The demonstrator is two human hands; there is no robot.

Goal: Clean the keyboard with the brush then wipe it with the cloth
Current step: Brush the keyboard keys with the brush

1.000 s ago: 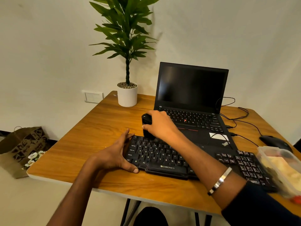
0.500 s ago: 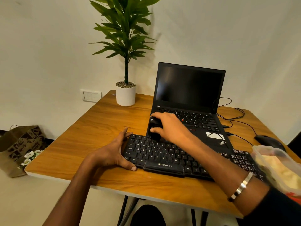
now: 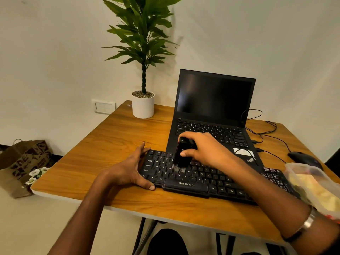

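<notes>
Pale walls backed the wooden counter [image 3: 114,144]. Brushing was underway: right hand [image 3: 206,150] gripped the black brush [image 3: 181,154], bristles on the keyboard [image 3: 195,178] left of centre; left hand [image 3: 128,170] lay open, bracing the keyboard's left end. Next, probably, strokes rightward. Right of the keyboard, a clear tub [image 3: 316,188] held something yellow, blurred.

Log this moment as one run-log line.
step: brushing | right hand: holds brush on keyboard | left hand: steadies its left end | cloth: unseen
</notes>
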